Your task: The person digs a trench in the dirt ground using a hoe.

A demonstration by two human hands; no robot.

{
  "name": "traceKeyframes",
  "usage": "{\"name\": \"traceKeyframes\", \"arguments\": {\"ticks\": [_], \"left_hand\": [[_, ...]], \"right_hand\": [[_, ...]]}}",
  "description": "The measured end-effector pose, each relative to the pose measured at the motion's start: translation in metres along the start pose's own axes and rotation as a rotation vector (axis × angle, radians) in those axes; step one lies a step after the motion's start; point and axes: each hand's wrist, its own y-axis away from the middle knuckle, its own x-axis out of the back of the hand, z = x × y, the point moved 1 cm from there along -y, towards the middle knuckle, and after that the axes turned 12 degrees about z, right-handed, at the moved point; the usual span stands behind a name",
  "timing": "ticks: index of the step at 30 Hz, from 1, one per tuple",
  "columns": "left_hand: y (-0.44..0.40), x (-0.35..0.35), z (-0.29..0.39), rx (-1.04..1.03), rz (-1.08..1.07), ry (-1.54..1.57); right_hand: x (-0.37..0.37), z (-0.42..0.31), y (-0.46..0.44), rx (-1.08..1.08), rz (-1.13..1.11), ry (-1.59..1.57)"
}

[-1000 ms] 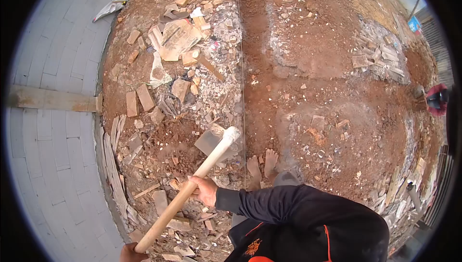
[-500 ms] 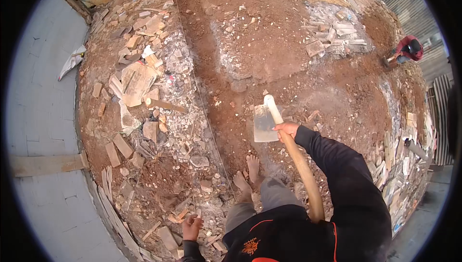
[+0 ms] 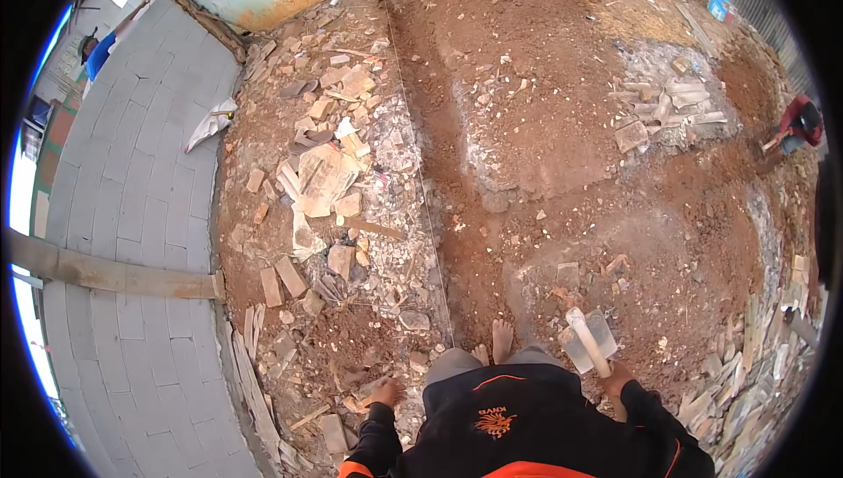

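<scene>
My right hand (image 3: 617, 379) is closed round the wooden handle of a hoe (image 3: 588, 343), to the right of my body. The hoe's flat metal blade is raised at its far end, over reddish soil. Lower left, my left hand (image 3: 385, 392) is held out over the rubble, away from the hoe; its fingers are too small to read clearly. My bare foot (image 3: 501, 340) stands in the trench (image 3: 448, 171), beside a taut string.
Broken bricks and tile pieces (image 3: 327, 179) lie left of the trench. A grey block wall (image 3: 132, 197) with a wooden beam (image 3: 132, 273) bounds the left. One co-worker (image 3: 801, 122) is at the far right, another person (image 3: 98, 52) beyond the wall. More rubble (image 3: 672, 109) lies upper right.
The hoe has moved from the left of the trench to my right side. My left hand has come off its handle. The view has shifted, showing more wall and a person beyond it.
</scene>
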Motion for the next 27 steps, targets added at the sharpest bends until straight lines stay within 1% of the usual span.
{"name": "traceKeyframes", "arguments": {"ticks": [2,3,5,6,7,9,10,11,13,14,16,17,18,19,21,22,23,24,26,27], "left_hand": [[0.024,-0.034,0.028,-0.079,-0.076,-0.013],[0.028,-0.049,0.039,-0.094,-0.075,0.0],[0.032,-0.065,0.056,-0.048,-0.109,-0.128],[0.028,-0.071,0.063,-0.047,-0.14,-0.137],[0.023,-0.076,0.072,-0.055,-0.142,-0.126],[0.012,-0.084,0.093,-0.059,-0.106,-0.231],[0.005,-0.087,0.107,-0.09,-0.137,-0.257],[-0.001,-0.093,0.119,-0.1,-0.14,-0.247],[0.001,-0.112,0.16,-0.185,-0.251,-0.236],[0.004,-0.121,0.18,-0.187,-0.253,-0.233],[0.014,-0.151,0.229,-0.368,-0.446,-0.148],[0.04,-0.168,0.264,-0.373,-0.489,-0.102],[0.074,-0.181,0.303,-0.378,-0.532,-0.057],[0.091,-0.189,0.338,-0.456,-0.638,-0.006],[0.135,-0.196,0.411,-0.648,-0.867,0.146],[0.166,-0.191,0.449,-0.759,-0.986,0.246],[0.197,-0.183,0.486,-0.874,-1.059,0.285],[0.225,-0.169,0.519,-1.014,-1.083,0.306],[0.268,-0.145,0.577,-1.394,-1.156,0.385],[0.288,-0.138,0.604,-1.564,-1.267,0.439]], "right_hand": [[-0.012,0.016,-0.005,-0.151,-0.065,-0.183],[-0.015,0.018,-0.007,-0.132,-0.061,-0.186],[-0.02,0.016,-0.007,-0.134,-0.038,-0.22],[-0.022,0.013,-0.008,-0.119,-0.034,-0.221],[-0.022,0.009,-0.009,-0.098,-0.008,-0.259],[-0.021,-0.005,-0.011,-0.056,0.043,-0.334],[-0.009,-0.025,-0.006,-0.148,0.064,-0.251],[-0.002,-0.039,-0.007,-0.136,0.071,-0.252],[0.006,-0.059,-0.01,-0.214,0.094,-0.28],[0.008,-0.066,-0.012,-0.212,0.097,-0.279],[0.013,-0.084,-0.022,-0.106,0.121,-0.265],[0.011,-0.091,-0.033,-0.1,0.132,-0.266],[0.006,-0.097,-0.043,-0.092,0.174,-0.34],[0.0,-0.101,-0.053,-0.088,0.213,-0.412],[-0.003,-0.111,-0.079,-0.083,0.236,-0.382],[-0.012,-0.098,-0.1,-0.086,0.252,-0.327],[-0.021,-0.075,-0.124,-0.086,0.264,-0.242],[-0.04,-0.037,-0.157,-0.076,0.267,-0.153],[-0.057,-0.009,-0.203,-0.052,0.274,-0.04],[-0.047,-0.044,-0.203,-0.059,0.264,-0.015]]}}
